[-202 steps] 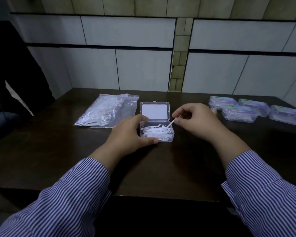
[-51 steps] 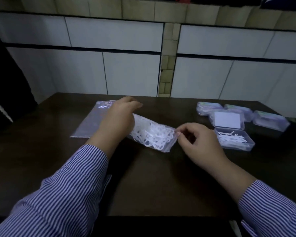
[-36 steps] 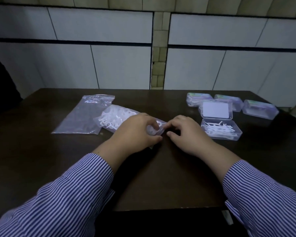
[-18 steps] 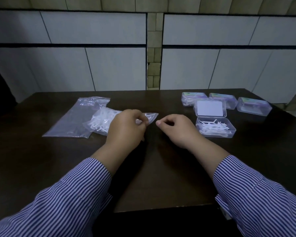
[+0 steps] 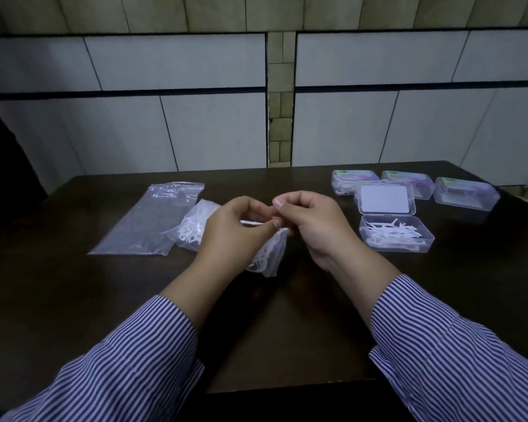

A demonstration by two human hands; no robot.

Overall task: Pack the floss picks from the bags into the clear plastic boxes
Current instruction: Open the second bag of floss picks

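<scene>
Both hands have lifted off the table since half a second ago and met in the middle, and the bag of floss picks (image 5: 269,251) has come up with them. It was lying flat to the left of the left hand; now its mouth is raised between the two hands and its body hangs down and toward the person below the left hand.

Left hand (image 5: 232,229) pinches the bag's top edge between thumb and curled fingers. Right hand (image 5: 311,223) pinches the same edge from the other side, its thumb and forefinger just touching the left's. Both are grasping the bag, and it looks as if they are about to pull the seal apart.

More picks in clear plastic (image 5: 192,228) lie on the table just left of the left hand, seemingly the bag's far end, though the hand hides the join. Beyond that, further left, lies a flat empty bag (image 5: 153,220).

What the next move turns on: the open box (image 5: 397,237) sits to the right of the right hand, near it, its lid (image 5: 384,198) folded back away from the person. Its long side runs left to right and it already holds a loose layer of picks. My judgement is that the right hand, being nearer, will carry picks across. Three closed boxes (image 5: 467,194) stand in a row past the open one, further from the hands.
</scene>
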